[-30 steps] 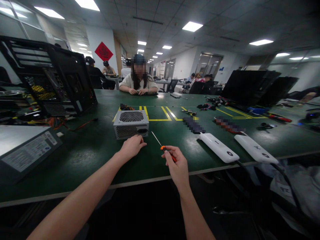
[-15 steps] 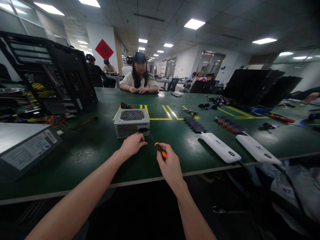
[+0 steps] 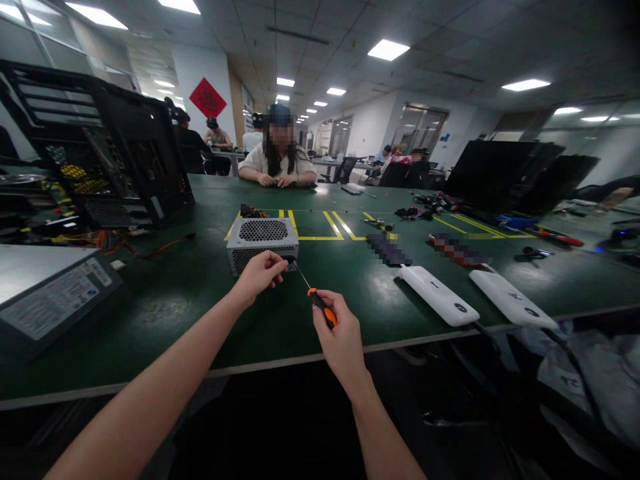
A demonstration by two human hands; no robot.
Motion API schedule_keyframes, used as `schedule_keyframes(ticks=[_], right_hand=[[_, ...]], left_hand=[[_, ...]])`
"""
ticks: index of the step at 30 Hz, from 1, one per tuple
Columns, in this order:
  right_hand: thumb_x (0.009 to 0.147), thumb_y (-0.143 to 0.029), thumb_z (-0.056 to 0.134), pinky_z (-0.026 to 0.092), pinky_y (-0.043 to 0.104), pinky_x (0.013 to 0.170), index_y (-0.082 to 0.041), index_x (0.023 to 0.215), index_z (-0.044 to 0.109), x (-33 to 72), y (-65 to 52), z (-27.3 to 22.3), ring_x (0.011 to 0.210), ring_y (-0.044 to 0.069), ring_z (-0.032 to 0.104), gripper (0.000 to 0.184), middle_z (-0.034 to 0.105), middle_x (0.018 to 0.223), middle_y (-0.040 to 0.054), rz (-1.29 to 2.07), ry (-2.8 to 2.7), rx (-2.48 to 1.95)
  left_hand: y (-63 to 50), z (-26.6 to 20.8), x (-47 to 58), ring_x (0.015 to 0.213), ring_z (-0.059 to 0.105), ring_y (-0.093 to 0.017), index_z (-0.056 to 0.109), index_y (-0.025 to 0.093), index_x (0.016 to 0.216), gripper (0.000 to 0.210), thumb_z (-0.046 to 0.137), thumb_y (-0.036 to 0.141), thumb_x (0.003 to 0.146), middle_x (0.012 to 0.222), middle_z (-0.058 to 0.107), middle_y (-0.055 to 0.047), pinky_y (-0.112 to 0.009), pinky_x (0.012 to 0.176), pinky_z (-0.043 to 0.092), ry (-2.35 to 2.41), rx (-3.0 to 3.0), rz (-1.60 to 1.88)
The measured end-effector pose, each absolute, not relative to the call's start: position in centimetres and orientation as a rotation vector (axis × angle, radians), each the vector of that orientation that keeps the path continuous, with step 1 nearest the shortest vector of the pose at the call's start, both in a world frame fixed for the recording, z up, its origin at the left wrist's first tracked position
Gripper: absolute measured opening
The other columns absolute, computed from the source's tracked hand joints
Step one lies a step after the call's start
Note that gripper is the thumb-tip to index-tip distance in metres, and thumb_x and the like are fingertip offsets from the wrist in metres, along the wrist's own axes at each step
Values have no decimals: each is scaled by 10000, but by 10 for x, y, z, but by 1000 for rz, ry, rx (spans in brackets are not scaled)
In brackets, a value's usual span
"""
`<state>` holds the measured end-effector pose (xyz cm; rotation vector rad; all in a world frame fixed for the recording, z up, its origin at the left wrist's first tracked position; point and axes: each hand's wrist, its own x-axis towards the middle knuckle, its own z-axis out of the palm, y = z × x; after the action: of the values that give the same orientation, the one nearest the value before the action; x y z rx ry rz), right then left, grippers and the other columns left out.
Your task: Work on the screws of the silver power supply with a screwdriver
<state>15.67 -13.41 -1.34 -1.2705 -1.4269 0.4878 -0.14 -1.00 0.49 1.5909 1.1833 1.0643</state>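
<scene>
1. Well to the left of our left hand, we see a labelled metal box [image 3: 57, 293] lying on the table [image 3: 165, 313].
2. Our left hand [image 3: 257, 275] has thumb and forefinger drawn narrow; we cannot tell whether they pinch something small.
3. Just beyond that hand, partly covered by it, we have the grey vented box [image 3: 263, 231].
4. Our right hand [image 3: 345, 333] grips the orange-and-black screwdriver [image 3: 323, 309], its shaft pointing toward the vented box's right front edge; we cannot tell whether the tip touches.
5. Well right of that hand, we see a white device [image 3: 435, 292].
</scene>
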Motion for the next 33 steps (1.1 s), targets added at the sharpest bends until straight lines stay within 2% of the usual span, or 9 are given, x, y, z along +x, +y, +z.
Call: schedule_keyframes(ticks=[5, 10, 14, 20, 26, 33], right_hand=[[823, -227, 496, 477, 316, 826, -204, 1037, 548, 154, -138, -14, 905, 164, 612, 222, 638, 992, 52, 536, -1403, -1222], [823, -222, 500, 478, 303, 821, -204, 1036, 550, 150, -142, -13, 901, 158, 612, 219, 639, 993, 51, 564, -1406, -1192], [824, -215, 498, 481, 289, 812, -201, 1038, 552, 146, -143, -13, 894, 149, 613, 222, 639, 989, 48, 553, -1422, -1177], [814, -206, 493, 487, 308, 818, -195, 1040, 547, 142, -138, -13, 900, 156, 614, 232, 642, 986, 51, 501, -1467, -1178], [825, -203, 472, 485, 328, 834, -192, 1060, 530, 141, -136, -14, 927, 168, 607, 242, 631, 1007, 61, 455, -1514, -1210], [820, -189, 473, 483, 333, 837, -198, 1060, 530, 141, -136, -16, 928, 171, 609, 247, 633, 1011, 57, 419, -1546, -1228]], left_hand=[[-11, 12, -2, 487, 468, -26, 576, 137, 844, 177, 633, 248, 719, 708, 598, 15, -137, 408, 315, 1026, 1308, 1160], [-13, 17, -2, 432, 417, 7, 628, 104, 825, 106, 607, 187, 763, 713, 612, -3, -109, 356, 268, 966, 1118, 1175], [-15, 22, -3, 371, 356, 27, 605, 91, 809, 80, 531, 118, 821, 705, 619, -12, -79, 302, 217, 904, 938, 1149], [-17, 24, -5, 336, 290, 45, 551, 86, 778, 104, 479, 82, 853, 847, 656, -57, -63, 266, 212, 721, 785, 1029], [-16, 22, -6, 340, 287, 38, 526, 97, 805, 101, 453, 105, 875, 945, 663, -94, -69, 259, 226, 683, 770, 967], [-18, 24, -6, 351, 305, 31, 512, 97, 812, 110, 439, 135, 886, 920, 673, -111, -72, 272, 226, 726, 804, 970]])
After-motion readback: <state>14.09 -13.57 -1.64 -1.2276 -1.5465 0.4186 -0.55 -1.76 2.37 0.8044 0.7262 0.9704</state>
